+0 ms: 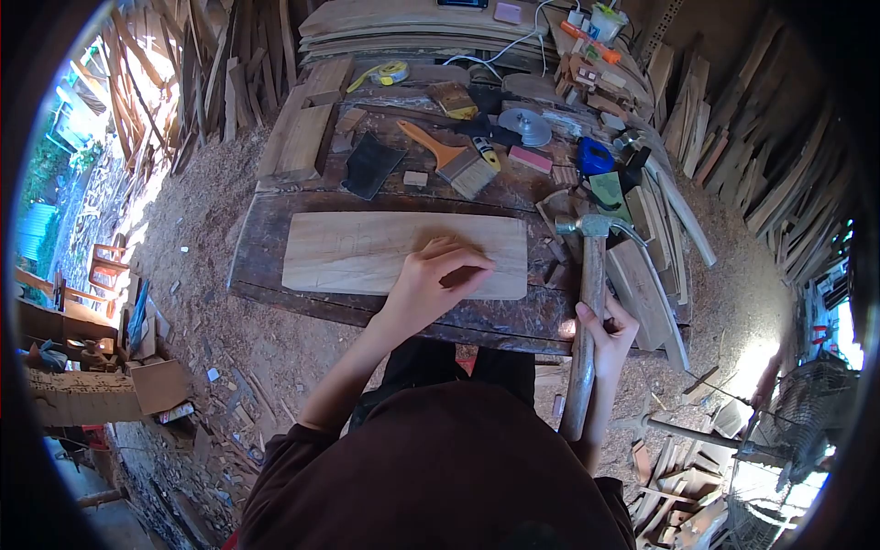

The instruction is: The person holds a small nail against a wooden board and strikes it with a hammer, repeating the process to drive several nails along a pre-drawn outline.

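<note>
Open-air wood shop: sawdust on the ground, offcuts stacked all round, a dark worn workbench (513, 319) in the middle. Flat on it, near the front edge, a pale plank (348, 252). Resting on the plank's right half, the left hand (435, 280), fingertips bunched near the far edge; impossible to tell whether pinching anything small. Closed round the shaft of a hammer (591, 275), about midway along, the right hand (607, 337). Further back, a brush (454, 158) and a tape measure (390, 71).

Probably best to keep the plank pinned flat, fingers out from under the head, and to begin with short wrist taps, face square to the wood.

Plank: long axis left to right, ends pointing to either side. Hammer: shaft pointing away from the body, head at the far end, just beside the plank's right end.
</note>
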Demonstrator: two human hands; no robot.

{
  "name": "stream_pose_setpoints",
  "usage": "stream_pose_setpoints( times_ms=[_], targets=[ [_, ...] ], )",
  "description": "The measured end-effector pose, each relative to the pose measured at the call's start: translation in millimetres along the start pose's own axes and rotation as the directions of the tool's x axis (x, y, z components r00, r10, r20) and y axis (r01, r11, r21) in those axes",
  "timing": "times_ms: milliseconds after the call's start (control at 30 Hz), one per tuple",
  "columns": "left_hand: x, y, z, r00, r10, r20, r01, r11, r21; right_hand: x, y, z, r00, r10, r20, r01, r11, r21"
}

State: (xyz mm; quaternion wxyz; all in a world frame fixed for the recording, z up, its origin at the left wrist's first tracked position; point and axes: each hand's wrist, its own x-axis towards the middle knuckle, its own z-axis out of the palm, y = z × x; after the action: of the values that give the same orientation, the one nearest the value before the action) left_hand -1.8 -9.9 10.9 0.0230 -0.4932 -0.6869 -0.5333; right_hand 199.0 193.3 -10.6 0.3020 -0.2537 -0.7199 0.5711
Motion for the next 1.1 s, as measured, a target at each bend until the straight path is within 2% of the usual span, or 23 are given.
stream_pose_setpoints(
  times_ms=[200, 367, 433, 500, 567, 633, 700, 767, 833, 1100],
  targets=[
    [-1.3, 0.7, 0.2, 0.999, -0.039, 0.013, 0.039, 0.999, 0.028, -0.8, -1.1, -0.3, 1.0, 0.015, 0.005, -0.015, 0.999, -0.033],
    [-2.1, 0.2, 2.2, 0.999, -0.015, -0.039, 0.015, 1.0, 0.001, -2.2, -4.0, 1.1, 1.0, -0.012, 0.021, 0.014, 0.997, -0.077],
    [-2.0, 2.1, 2.7, 0.998, -0.044, -0.042, 0.044, 0.999, -0.012, -6.6, -9.3, 1.7, 0.988, -0.149, 0.049, 0.156, 0.965, -0.213],
    [-2.5, 1.1, 2.6, 0.996, -0.075, -0.041, 0.074, 0.997, -0.028, -10.7, -25.0, 0.9, 0.988, -0.143, 0.049, 0.151, 0.959, -0.239],
    [-3.2, -1.2, 3.4, 0.997, -0.074, -0.024, 0.073, 0.997, -0.017, -14.2, -45.5, 0.3, 0.917, -0.366, 0.157, 0.397, 0.812, -0.428],
    [-2.7, -0.6, 3.3, 0.997, -0.073, -0.02, 0.073, 0.997, -0.013, -20.8, -57.1, 2.4, 0.915, -0.375, 0.153, 0.403, 0.813, -0.42],
    [-3.9, -1.6, 3.6, 0.997, -0.071, -0.017, 0.071, 0.997, -0.006, -24.7, -70.5, 5.4, 0.868, -0.415, 0.273, 0.497, 0.736, -0.46],
    [-5.3, -4.5, 5.7, 0.997, -0.064, -0.033, 0.063, 0.998, -0.014, -27.1, -77.0, 11.1, 0.879, -0.381, 0.286, 0.473, 0.774, -0.421],
    [-4.5, -2.9, 5.3, 0.998, -0.053, -0.042, 0.053, 0.999, -0.002, -24.8, -84.6, 15.5, 0.808, -0.447, 0.385, 0.587, 0.671, -0.453],
    [-6.5, -2.6, 4.4, 0.998, -0.052, -0.046, 0.055, 0.996, 0.077, -20.4, -92.6, 16.8, 0.748, -0.498, 0.44, 0.661, 0.617, -0.426]
  ],
)
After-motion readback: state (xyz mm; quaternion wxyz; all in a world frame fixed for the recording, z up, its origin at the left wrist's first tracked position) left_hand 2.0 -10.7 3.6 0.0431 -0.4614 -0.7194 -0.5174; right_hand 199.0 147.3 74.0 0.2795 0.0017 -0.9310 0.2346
